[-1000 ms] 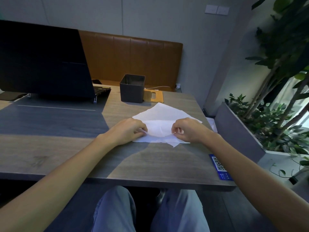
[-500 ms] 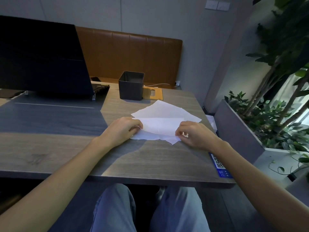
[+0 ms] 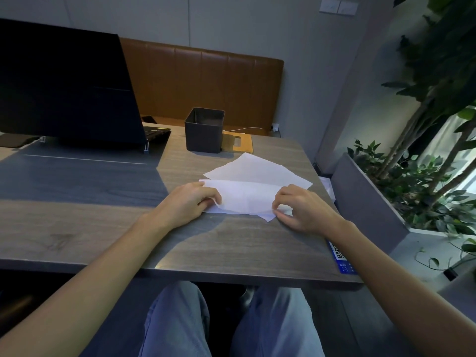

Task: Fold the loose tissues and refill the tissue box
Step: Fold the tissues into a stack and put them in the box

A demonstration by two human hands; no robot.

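Left hand (image 3: 188, 202): pinches the left end of the folded tissue (image 3: 247, 198).
Right hand (image 3: 300, 208): pinches its right end.
Tissue: flat on the tabletop (image 3: 103, 228), over another loose sheet (image 3: 257, 171).
Tissue box (image 3: 204, 130): open-topped, dark, well behind.

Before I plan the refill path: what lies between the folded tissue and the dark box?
In the head view, a second flat tissue, then bare table up to the dark box.
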